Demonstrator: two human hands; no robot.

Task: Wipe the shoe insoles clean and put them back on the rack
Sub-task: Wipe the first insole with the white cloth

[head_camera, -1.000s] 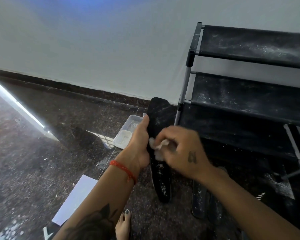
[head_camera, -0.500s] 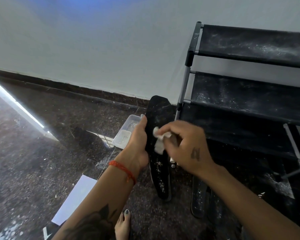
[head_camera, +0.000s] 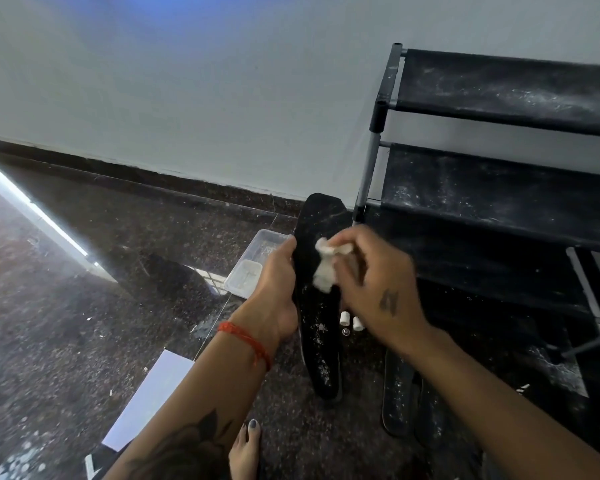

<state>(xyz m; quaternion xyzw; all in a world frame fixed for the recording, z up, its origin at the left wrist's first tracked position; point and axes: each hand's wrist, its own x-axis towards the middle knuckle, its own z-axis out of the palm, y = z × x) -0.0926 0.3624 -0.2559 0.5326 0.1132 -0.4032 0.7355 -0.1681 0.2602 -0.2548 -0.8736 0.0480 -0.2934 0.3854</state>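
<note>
Rack (head_camera: 499,188): a tiered frame of grey tubes and black fabric shelves, dusted white, is set against the wall at the right, far side.
Floor (head_camera: 66,323): dark speckled polished stone, on which white crumbs are scattered.
Held insole (head_camera: 321,341): a long, flat, black piece is held above the floor just left of the rack; its long axis runs near to far, rounded toe far. White specks are seen on its near half, nearer than the cloth.
Other insoles (head_camera: 399,396): dusty black, laid on the floor at the near right.
Left hand (head_camera: 278,289): its grip is closed round the held insole's left edge.
Right hand (head_camera: 378,285): blurred; the wad is pinched against the insole's middle.
Cloth (head_camera: 326,268): a small, crumpled white wad.
Judgement: the next stroke should be drawn toward the near end.
</note>
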